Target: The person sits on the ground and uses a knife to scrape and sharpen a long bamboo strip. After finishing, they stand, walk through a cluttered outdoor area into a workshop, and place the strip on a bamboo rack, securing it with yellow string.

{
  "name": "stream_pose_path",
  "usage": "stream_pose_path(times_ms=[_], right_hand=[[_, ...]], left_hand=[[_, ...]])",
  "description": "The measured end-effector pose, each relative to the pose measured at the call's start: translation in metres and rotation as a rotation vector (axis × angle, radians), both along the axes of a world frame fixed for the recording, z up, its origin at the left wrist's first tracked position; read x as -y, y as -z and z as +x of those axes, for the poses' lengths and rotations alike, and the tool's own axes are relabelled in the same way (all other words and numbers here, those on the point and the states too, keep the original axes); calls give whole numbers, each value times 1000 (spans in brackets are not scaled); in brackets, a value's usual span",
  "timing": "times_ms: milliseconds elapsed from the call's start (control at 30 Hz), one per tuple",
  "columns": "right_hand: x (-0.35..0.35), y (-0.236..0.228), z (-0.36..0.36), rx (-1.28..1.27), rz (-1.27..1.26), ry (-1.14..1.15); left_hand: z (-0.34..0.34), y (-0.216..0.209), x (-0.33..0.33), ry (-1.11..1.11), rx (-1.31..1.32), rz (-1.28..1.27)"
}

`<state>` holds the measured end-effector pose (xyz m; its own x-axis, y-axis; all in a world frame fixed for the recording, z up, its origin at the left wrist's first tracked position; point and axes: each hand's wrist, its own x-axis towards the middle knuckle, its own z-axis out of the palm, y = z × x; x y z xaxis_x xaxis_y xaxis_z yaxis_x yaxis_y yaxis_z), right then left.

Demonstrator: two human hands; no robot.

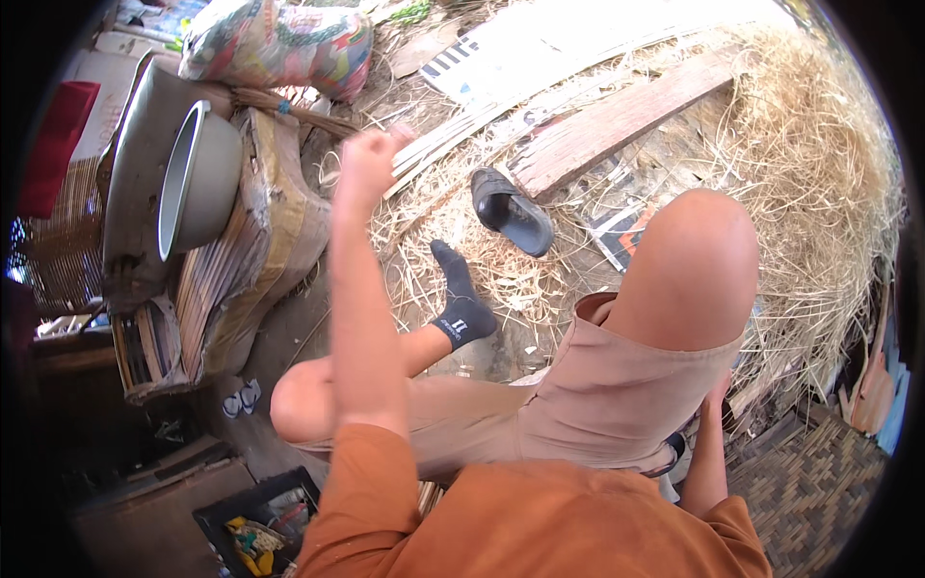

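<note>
My left hand (372,162) is stretched forward at the left, closed like a fist and blurred. What it holds, if anything, I cannot make out. Close beside it, to the right, end several long pale strips (453,140), perhaps bamboo or wood, running up toward the far right. Beside my raised right thigh, low at the right, my right hand (716,390) shows only in part; its fingers are hidden. A dark slide sandal (515,214) lies on the shavings ahead of me. My left foot wears a dark sock (461,299).
A reddish plank (617,120) lies beyond the sandal, with a heap of pale shavings (809,144) at the right. To the left, a grey basin (202,178) leans on its side by a worn carton (260,241). A stuffed sack (279,48) is at the far left, a black crate (260,520) behind.
</note>
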<state>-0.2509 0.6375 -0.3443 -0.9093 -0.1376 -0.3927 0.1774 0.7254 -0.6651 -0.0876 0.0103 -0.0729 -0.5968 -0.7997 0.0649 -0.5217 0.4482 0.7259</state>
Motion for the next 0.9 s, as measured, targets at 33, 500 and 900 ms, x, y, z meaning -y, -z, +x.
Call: stream_pose_path(times_ms=[33,500,900], right_hand=[[-8,10,-1,11,1,-2],[5,-7,2,-66,329,-111],[-8,8,7,-57,140,-95]], left_hand=[[2,-31,7,-143,-59,110],[222,-51,143,-671,-335,233],[241,54,53,-762,299,-15]])
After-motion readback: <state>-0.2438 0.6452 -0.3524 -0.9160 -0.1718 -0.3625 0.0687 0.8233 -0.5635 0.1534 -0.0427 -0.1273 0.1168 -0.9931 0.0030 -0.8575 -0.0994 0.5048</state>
